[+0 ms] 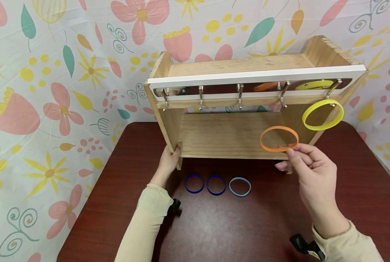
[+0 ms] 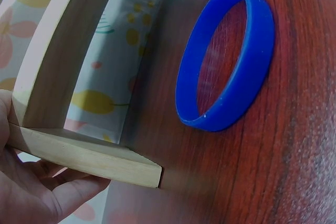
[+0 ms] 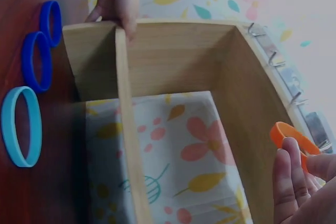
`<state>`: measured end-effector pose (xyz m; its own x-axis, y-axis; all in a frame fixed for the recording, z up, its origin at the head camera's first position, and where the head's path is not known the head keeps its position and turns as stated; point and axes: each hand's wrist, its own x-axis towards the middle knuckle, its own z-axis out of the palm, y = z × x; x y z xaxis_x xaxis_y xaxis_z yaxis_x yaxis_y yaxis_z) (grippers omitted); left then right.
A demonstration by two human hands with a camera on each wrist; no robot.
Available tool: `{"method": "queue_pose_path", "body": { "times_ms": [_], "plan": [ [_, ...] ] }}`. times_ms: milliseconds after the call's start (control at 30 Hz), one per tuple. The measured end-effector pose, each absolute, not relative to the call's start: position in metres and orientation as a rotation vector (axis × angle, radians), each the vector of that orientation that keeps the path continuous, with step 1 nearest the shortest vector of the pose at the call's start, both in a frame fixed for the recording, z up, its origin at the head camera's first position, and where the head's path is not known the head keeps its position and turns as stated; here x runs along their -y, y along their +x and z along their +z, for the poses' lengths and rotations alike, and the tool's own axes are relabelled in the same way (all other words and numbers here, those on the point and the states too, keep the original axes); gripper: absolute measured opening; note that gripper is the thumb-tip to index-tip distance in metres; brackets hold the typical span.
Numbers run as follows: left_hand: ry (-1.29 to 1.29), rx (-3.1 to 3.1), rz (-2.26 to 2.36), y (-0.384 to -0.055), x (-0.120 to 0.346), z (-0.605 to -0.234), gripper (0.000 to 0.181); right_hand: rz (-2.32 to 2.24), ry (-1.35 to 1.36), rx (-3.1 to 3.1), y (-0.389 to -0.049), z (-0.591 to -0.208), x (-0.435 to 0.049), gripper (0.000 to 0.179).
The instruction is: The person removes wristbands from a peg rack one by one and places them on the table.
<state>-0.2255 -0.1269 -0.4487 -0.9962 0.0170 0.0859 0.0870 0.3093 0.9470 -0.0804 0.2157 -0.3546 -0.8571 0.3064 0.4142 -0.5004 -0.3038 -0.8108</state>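
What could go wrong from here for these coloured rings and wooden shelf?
The thin, rubbery-looking orange ring might slip, as the right hand pinches only its edge. The round yellow band on the rightmost silver metal hook might be knocked off, since that hand is close below. The light wooden shelf might shift if the left hand loosens its grip.

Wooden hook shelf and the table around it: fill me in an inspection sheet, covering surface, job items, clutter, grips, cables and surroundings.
Surface: reddish-brown, wood-grained tabletop, reflecting light near the front.
Job items: wooden hook shelf with five metal hooks; yellow wristband hangs on the rightmost; two dark-blue wristbands and one light-blue wristband lie in a row before the shelf.
Clutter: nothing seen.
Grips: left hand holds the shelf's lower left corner; right hand pinches an orange wristband, off the hooks.
Cables: nothing seen.
Surroundings: floral-print backdrop behind the table.
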Motion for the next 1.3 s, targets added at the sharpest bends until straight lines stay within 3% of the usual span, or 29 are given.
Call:
{"method": "queue_pose_path", "body": {
  "times_ms": [1300],
  "plan": [
    [-0.087, 2.486, -1.811, -0.224, 0.126, -0.448, 0.037, 2.250, 0.143, 1.596, -0.071, -0.410, -0.230, 0.009]
  ]
}}
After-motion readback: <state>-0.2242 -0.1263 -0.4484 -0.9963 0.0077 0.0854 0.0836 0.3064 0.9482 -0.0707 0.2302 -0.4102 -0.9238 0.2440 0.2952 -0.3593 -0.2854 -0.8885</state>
